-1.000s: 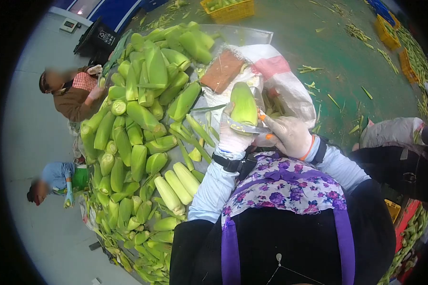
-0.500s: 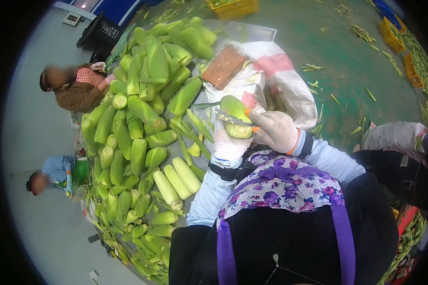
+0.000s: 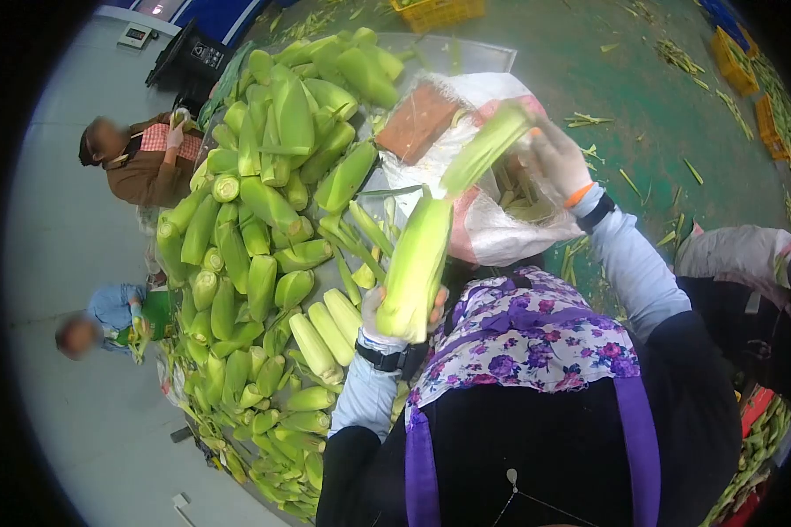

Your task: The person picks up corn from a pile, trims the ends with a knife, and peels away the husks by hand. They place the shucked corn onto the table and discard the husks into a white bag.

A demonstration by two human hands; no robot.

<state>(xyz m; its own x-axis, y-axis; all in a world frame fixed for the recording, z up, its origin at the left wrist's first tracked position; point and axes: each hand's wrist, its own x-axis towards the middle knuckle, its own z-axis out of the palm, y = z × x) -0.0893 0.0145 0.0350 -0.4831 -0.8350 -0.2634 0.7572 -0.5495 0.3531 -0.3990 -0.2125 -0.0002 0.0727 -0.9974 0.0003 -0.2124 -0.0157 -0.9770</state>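
My left hand [image 3: 380,318], in a pale glove, is closed around the lower end of an ear of corn [image 3: 416,263] in light green husk, held tilted in front of the apron. Up and to the right, my gloved right hand [image 3: 557,160] grips a peeled-back husk leaf [image 3: 488,147], which stretches near the tip of the ear. The leaf is partly blurred by motion. Below that hand gapes the mouth of a white and pink woven sack [image 3: 536,215] with husk pieces in it. Three paler, stripped ears [image 3: 332,332] lie beside my left wrist. No knife shows now.
A large heap of green corn ears [image 3: 264,202] covers the table on the left. A reddish-brown block [image 3: 417,123] rests on the sack's edge. Two co-workers [image 3: 154,162] stand across the table. Yellow crates [image 3: 439,13] and husk scraps lie on the green floor.
The ear has turned from base-forward to lengthwise, and my left hand has moved down with it. My right hand has swung up and right, pulling a husk leaf. The curved knife is out of sight.
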